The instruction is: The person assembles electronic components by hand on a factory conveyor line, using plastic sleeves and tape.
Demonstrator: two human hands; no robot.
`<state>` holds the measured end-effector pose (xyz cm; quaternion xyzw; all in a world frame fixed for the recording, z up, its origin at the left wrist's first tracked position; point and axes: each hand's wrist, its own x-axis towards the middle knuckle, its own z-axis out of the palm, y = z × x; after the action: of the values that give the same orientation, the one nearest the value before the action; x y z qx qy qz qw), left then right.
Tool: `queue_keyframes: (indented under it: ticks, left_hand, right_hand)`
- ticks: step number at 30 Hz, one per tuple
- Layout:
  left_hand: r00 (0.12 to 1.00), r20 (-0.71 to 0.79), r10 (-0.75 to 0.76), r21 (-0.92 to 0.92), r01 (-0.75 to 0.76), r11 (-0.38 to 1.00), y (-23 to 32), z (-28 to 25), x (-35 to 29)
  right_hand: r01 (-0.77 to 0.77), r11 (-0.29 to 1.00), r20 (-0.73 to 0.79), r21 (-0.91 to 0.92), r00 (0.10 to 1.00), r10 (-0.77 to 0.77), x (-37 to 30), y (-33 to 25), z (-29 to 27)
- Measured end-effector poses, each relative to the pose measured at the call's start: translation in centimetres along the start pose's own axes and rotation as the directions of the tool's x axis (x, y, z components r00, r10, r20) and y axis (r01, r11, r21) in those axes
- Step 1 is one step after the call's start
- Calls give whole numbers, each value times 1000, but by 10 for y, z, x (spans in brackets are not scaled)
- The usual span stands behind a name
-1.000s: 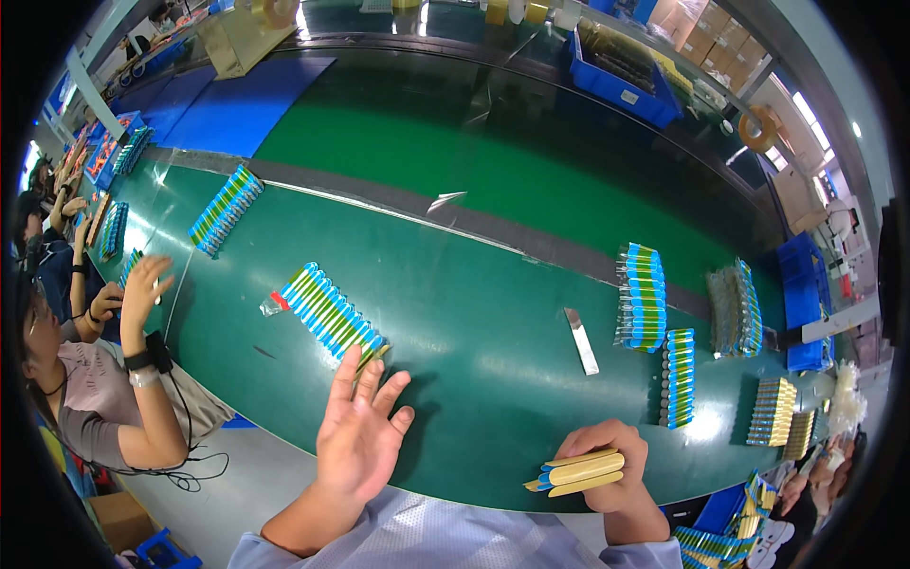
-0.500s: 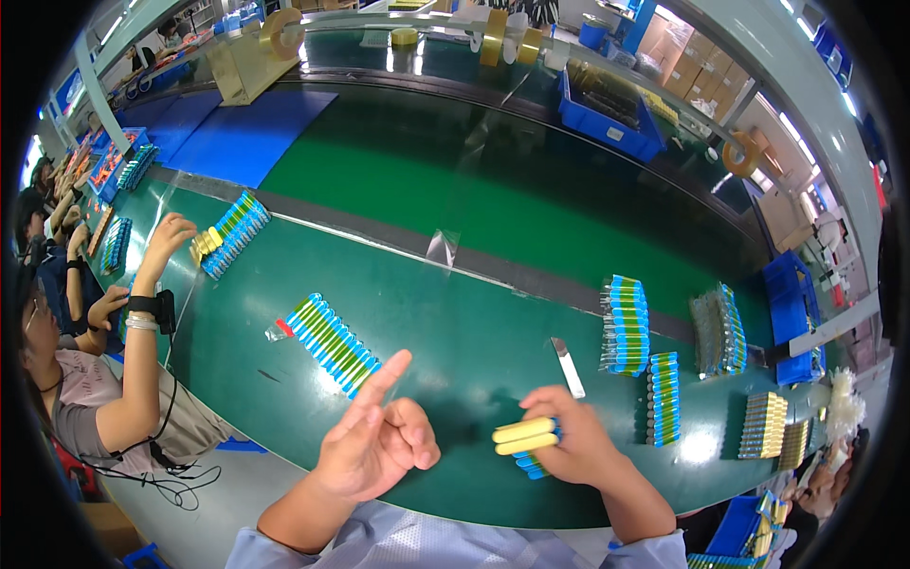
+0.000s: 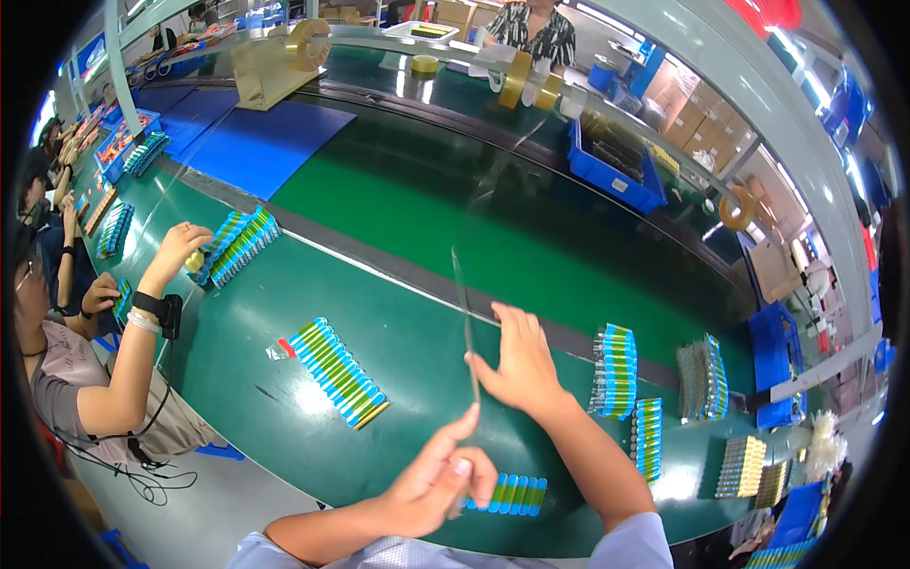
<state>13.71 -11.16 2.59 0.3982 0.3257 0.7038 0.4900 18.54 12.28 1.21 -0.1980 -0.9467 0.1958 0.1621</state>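
Note:
A narrow strip of clear tape (image 3: 464, 313) runs from the belt's edge down to my hands. Its lower end meets the stretched index fingertip of my left hand (image 3: 427, 493), whose other fingers are curled. My right hand (image 3: 519, 360) is just right of the strip, fingers extended, thumb apart and against or close to the tape. Below my hands lies a short row of blue-and-green cylinders (image 3: 523, 495), probably battery cells; my left hand covers its left end. Another blue-and-green row (image 3: 336, 370) lies slanted to the left, with a red-ended clear tab at its top.
More cell rows (image 3: 614, 370) stand at right, beside cream cells (image 3: 741, 465) and a blue bin (image 3: 777, 360). A dark green belt (image 3: 417, 190) runs along the far side. Tape rolls (image 3: 517, 79) hang on a bar above. A co-worker's hand (image 3: 180, 251) handles cells at left.
My right hand has let go of the yellow cells and moved up and left to the tape. My left hand has moved down and right. The white-handled blade is now out of sight.

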Motion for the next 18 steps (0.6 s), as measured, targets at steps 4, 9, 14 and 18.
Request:
queue_keyframes:
  ticks: [4, 9, 14, 18]
  left_hand:
    - [992, -69, -105, -27, 104, 994, -6, 17, 7]
    - [966, -56, -254, 612, 234, 755, -27, 11, -9]
    - [944, -66, -322, 729, 267, 631, -11, 13, -3]
    - [956, -76, -284, 677, 259, 689, -14, 4, -7]
  right_hand:
    - [-82, 965, -109, 251, 988, 112, 76, 73, 21]
    - [-395, 919, 110, -10, 913, 394, 148, 16, 8]
    - [-433, 845, 184, -314, 845, 502, 177, 19, 31]
    - [-326, 925, 305, -196, 876, 373, 176, 44, 28]
